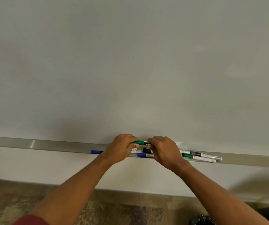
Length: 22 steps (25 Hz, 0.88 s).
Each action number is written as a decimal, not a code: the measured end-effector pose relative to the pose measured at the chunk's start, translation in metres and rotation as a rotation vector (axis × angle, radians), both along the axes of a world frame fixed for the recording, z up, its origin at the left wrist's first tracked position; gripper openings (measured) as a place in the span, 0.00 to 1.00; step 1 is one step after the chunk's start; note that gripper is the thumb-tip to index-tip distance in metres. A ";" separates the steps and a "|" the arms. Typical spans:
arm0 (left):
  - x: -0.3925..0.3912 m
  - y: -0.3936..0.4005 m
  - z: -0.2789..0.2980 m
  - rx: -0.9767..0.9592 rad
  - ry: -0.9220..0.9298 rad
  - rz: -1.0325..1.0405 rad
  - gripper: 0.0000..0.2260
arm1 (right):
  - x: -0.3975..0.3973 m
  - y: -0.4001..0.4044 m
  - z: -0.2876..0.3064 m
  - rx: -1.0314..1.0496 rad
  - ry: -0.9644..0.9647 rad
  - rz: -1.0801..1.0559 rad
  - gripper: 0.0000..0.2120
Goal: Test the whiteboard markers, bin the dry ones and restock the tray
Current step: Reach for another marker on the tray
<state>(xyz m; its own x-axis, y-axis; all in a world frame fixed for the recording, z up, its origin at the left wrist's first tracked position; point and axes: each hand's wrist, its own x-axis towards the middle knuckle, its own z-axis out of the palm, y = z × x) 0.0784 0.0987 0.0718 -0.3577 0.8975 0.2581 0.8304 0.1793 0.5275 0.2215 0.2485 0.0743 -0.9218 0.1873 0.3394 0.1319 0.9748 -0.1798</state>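
Both hands over the marker tray [49, 146], left hand [122, 147] and right hand [163, 149] each with grip clamped on one green marker [140, 142] held level just above tray, blue marker [95, 152], more markers lying in tray under and right of hands.

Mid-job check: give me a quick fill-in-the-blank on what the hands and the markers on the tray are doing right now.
1. Both hands, left hand and right hand, hold one marker whose cap is ____.
2. The marker at the tray's left end has a ____ cap.
3. The whiteboard above the tray bears ____ written marks.
4. The held marker lies roughly ____, along the tray.

Missing words: green; blue; no; horizontal
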 end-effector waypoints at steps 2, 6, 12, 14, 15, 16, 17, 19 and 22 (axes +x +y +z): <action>-0.005 -0.002 0.011 -0.023 -0.002 -0.012 0.10 | -0.003 -0.004 0.005 0.078 0.055 -0.036 0.14; -0.010 -0.005 0.029 -0.073 -0.061 -0.020 0.10 | -0.007 -0.006 0.014 0.183 0.119 -0.022 0.17; -0.014 -0.004 0.042 -0.090 -0.123 0.006 0.07 | -0.009 -0.009 0.024 0.264 0.179 -0.030 0.14; -0.016 -0.007 0.042 -0.085 -0.050 0.011 0.09 | -0.007 -0.008 0.027 0.234 0.187 -0.030 0.13; -0.015 -0.007 0.042 -0.085 -0.009 0.006 0.10 | -0.008 -0.009 0.028 0.213 0.182 -0.036 0.13; -0.014 -0.005 0.041 -0.080 0.012 -0.002 0.10 | -0.010 -0.011 0.029 0.186 0.162 -0.037 0.13; -0.011 -0.005 0.041 -0.068 0.017 -0.015 0.10 | -0.011 -0.014 0.028 0.168 0.146 -0.035 0.13; -0.012 -0.010 0.041 -0.062 0.044 -0.031 0.11 | -0.008 -0.014 0.028 0.147 0.123 -0.041 0.11; -0.047 -0.037 0.039 0.029 0.082 0.088 0.18 | 0.012 0.015 0.029 0.015 0.101 -0.202 0.04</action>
